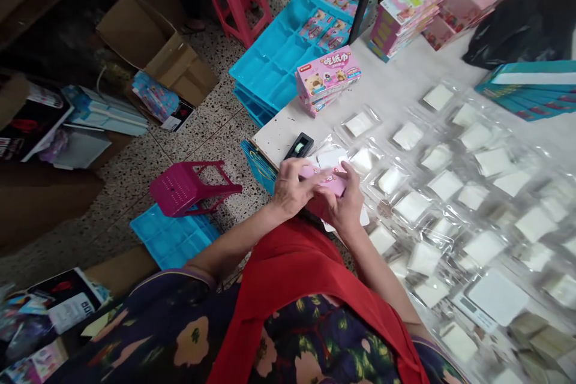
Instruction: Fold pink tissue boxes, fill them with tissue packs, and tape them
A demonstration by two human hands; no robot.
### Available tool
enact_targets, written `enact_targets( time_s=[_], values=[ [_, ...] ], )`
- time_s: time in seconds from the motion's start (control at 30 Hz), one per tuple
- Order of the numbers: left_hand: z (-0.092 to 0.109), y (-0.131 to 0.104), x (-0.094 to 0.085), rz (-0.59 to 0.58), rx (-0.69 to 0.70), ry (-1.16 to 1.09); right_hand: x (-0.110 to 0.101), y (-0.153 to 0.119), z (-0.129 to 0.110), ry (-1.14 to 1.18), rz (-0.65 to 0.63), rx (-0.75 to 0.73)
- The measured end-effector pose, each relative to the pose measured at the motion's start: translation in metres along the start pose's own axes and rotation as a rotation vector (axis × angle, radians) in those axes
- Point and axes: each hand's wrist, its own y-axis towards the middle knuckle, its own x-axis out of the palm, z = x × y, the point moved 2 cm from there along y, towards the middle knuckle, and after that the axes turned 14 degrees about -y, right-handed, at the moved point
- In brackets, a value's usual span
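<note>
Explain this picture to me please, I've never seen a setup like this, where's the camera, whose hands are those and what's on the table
There is no machine here. The single picture comes from a camera worn on someone's head, looking down past their own red apron. Their left hand and right hand together hold a pink carton; white card shows beside it. On the pale table lie many clear plastic trays with white squarish pieces in them. Near the left hand sits a black tape dispenser, and farther off, stacked printed cartons.
</note>
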Motion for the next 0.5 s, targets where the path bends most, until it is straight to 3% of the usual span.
enact_targets(
  time_s=[0.1,0.2,0.27,0.33,0.4,0.43,0.5],
  values=[
    [-0.001,0.015,-0.003,-0.083,0.074,0.108,-0.006,0.016,0.002,0.092,0.024,0.097],
    [-0.001,0.023,0.000,-0.267,-0.094,-0.050,-0.011,0.033,0.013,0.284,0.266,0.278],
    [0.005,0.037,0.000,-0.378,-0.177,-0.072,-0.011,0.043,0.024,0.461,0.361,0.327],
    [0.015,0.071,-0.005,-0.271,-0.141,0.085,-0.008,0.048,0.035,0.616,0.348,0.335],
    [0.028,0.123,-0.011,-0.037,-0.003,0.296,-0.004,0.045,0.046,0.704,0.303,0.387],
    [0.032,0.151,-0.010,0.024,0.083,0.356,-0.001,0.040,0.051,0.722,0.289,0.437],
    [0.034,0.202,-0.001,0.023,0.179,0.482,0.003,0.027,0.063,0.725,0.282,0.560]
  ],
)
